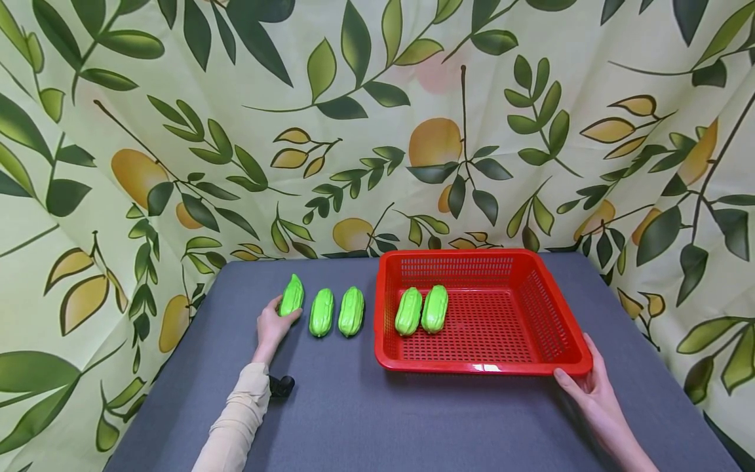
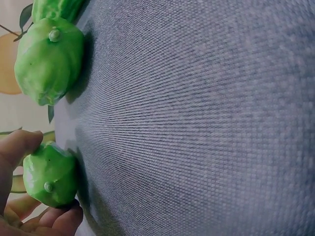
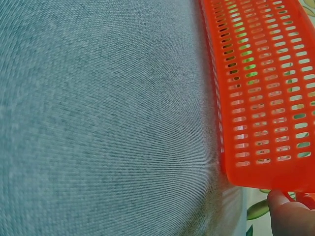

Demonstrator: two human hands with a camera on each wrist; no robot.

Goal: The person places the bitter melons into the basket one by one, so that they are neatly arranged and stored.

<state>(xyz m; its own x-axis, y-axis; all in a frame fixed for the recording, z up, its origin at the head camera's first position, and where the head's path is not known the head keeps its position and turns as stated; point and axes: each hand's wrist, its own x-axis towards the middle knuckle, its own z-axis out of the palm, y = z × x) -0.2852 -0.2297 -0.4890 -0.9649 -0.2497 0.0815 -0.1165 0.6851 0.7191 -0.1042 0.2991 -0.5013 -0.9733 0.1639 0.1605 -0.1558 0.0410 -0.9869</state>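
At the left of the table, my left hand holds a bright green bitter melon, thumb on one side and fingers on the other. In the left wrist view this bitter melon shows its stubby end, close to the cloth. Two more ribbed bitter melons, a nearer one and a farther one, lie in a row to its right. My right hand grips the near right corner of a red plastic basket, thumb at the rim. Inside the basket, two bitter melons lie side by side at the left.
A grey-blue cloth covers the table. Behind and beside it hangs a fabric backdrop printed with leaves and fruit. The basket's slotted side wall stands on the cloth. A black wrist device sits at my left sleeve.
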